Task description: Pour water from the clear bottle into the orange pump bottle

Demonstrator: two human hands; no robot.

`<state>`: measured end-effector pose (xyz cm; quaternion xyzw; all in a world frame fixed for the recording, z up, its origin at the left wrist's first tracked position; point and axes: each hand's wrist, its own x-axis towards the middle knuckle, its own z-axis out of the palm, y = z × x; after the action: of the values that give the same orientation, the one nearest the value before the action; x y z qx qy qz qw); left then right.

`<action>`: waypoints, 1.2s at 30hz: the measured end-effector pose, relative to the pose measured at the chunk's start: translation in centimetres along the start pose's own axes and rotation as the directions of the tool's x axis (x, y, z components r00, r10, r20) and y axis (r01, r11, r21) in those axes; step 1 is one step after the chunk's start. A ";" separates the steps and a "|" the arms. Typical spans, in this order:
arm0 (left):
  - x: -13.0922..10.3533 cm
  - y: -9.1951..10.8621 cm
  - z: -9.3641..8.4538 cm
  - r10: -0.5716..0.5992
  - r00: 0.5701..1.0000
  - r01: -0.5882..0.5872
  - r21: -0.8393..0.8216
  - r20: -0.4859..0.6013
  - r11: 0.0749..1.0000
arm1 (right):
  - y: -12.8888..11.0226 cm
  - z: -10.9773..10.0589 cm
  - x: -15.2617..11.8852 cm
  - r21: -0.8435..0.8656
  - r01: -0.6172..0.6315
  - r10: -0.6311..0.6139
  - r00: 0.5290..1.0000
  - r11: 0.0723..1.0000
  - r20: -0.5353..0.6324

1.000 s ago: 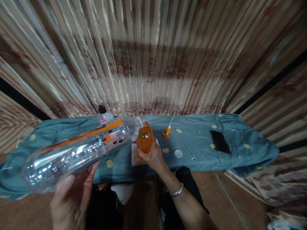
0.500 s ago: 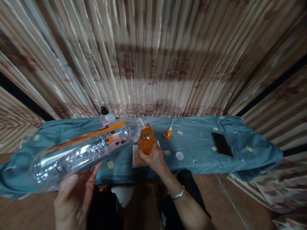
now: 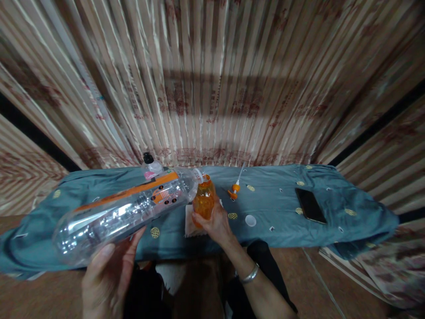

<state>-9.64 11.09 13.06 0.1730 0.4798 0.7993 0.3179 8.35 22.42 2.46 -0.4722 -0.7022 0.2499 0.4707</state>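
Observation:
My left hand point(image 3: 111, 268) is closed around the lower side of a large clear plastic bottle point(image 3: 116, 221) with an orange label strip. The bottle lies tilted, its mouth at the opening of a smaller orange translucent bottle point(image 3: 203, 199). My right hand point(image 3: 217, 221) grips that orange bottle from the right and holds it upright over a folded cloth point(image 3: 191, 223). Whether the two rims touch, I cannot tell. An orange and white pump top point(image 3: 235, 189) with its tube lies on the table to the right of the orange bottle.
A blue-green cloth point(image 3: 275, 204) covers the long table. On it lie a white round cap point(image 3: 250, 220) and a black phone point(image 3: 310, 204). A clear bottle with a black pump point(image 3: 151, 165) stands at the back left. A pleated curtain point(image 3: 212, 88) hangs behind.
The whole scene has shifted slightly down and right in view. Both hands keep their holds, and the large bottle stays tilted at the orange bottle's opening.

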 end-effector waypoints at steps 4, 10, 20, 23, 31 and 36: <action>-0.1 0.1 -0.2 0.003 1.000 -0.003 0.009 0.027 1.000 | -0.2 -0.1 0.1 0.006 0.009 -0.009 1.000 1.000 -0.018; 0.3 0.0 -0.9 -0.001 0.998 0.000 0.019 0.056 1.000 | -0.4 -0.2 0.1 0.031 -0.037 0.037 0.999 0.999 0.012; -0.3 0.2 -0.4 -0.011 0.999 0.010 0.020 0.052 1.000 | -0.5 -0.1 0.1 0.004 -0.036 0.036 0.999 0.999 -0.003; -0.5 0.4 -0.3 -0.021 0.999 0.019 0.026 0.046 0.999 | -0.5 -0.1 0.1 0.009 -0.057 0.057 0.998 0.998 -0.002; -0.5 0.5 0.3 -0.010 1.000 0.010 0.019 -0.002 1.000 | -0.8 -0.4 0.2 0.027 -0.063 0.062 0.998 0.998 0.020; -0.5 0.5 0.3 -0.017 1.000 0.017 -0.002 -0.009 1.000 | -1.0 -0.4 0.2 0.046 -0.065 0.064 0.998 0.997 0.022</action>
<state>-9.23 10.79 13.66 0.1651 0.4819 0.7977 0.3228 8.29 22.13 3.50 -0.4809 -0.6855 0.2860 0.4659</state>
